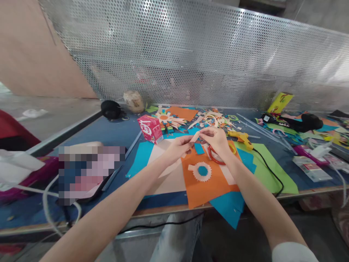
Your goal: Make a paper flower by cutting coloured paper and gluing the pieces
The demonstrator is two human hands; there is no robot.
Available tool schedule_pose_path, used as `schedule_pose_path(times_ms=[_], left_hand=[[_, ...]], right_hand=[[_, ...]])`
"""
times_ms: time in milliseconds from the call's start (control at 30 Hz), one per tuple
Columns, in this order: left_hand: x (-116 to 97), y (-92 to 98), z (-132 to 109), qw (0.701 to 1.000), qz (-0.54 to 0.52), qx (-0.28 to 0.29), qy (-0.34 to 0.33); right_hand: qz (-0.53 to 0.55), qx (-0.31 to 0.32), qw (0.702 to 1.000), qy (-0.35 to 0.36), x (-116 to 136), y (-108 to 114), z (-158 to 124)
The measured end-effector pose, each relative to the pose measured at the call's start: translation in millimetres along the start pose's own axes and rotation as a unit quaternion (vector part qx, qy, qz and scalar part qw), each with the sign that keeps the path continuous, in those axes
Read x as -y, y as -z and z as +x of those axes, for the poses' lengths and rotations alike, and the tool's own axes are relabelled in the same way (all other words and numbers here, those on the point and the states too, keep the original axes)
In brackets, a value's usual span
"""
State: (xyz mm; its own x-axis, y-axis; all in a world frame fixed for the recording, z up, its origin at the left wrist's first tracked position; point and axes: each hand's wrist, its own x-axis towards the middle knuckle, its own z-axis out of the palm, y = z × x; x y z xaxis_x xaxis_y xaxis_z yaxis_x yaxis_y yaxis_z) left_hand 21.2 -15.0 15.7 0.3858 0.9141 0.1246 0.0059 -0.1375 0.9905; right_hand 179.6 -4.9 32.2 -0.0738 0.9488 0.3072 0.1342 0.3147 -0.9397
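My left hand [178, 147] and my right hand [216, 140] meet above the table, both pinching a small cream paper strip [195, 137] between thumb and fingers. Beneath them lies an orange paper sheet [207, 187] bearing a cream toothed ring with a blue centre [202, 171] and a small blue square [199, 148]. Red-handled scissors [215, 157] lie under my right hand. A beige sheet [170, 178] sits to the left of the orange one.
A yellow glue gun [241, 137] with a black cord lies right of my hands on green paper [268, 169]. A red carton [150, 128], a paper flower [167, 120], paper scraps, a black object [111, 109] and a perforated metal screen [191, 54] stand behind.
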Motion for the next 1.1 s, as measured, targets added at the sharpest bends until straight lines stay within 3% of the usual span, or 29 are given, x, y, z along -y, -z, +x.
schedule_pose_path(times_ms=[100,300,500,867,1100], left_hand=[[3,0.9,1,1.000,0.024,-0.007,-0.006],[17,3.0,9,0.995,-0.015,0.006,-0.097],[26,7.5,15,0.995,-0.035,0.040,-0.089],[20,6.7,13,0.994,-0.034,0.057,-0.091],[31,13.3,14,0.986,0.011,0.121,-0.118]], right_hand=[[-0.058,0.010,0.997,0.053,1,-1,-2],[-0.074,0.060,0.987,0.132,-2,-5,-4],[-0.127,0.080,0.977,0.149,-8,-7,0],[-0.141,0.103,0.971,0.161,-6,-9,-4],[-0.120,0.084,0.974,0.170,-10,-8,-1]])
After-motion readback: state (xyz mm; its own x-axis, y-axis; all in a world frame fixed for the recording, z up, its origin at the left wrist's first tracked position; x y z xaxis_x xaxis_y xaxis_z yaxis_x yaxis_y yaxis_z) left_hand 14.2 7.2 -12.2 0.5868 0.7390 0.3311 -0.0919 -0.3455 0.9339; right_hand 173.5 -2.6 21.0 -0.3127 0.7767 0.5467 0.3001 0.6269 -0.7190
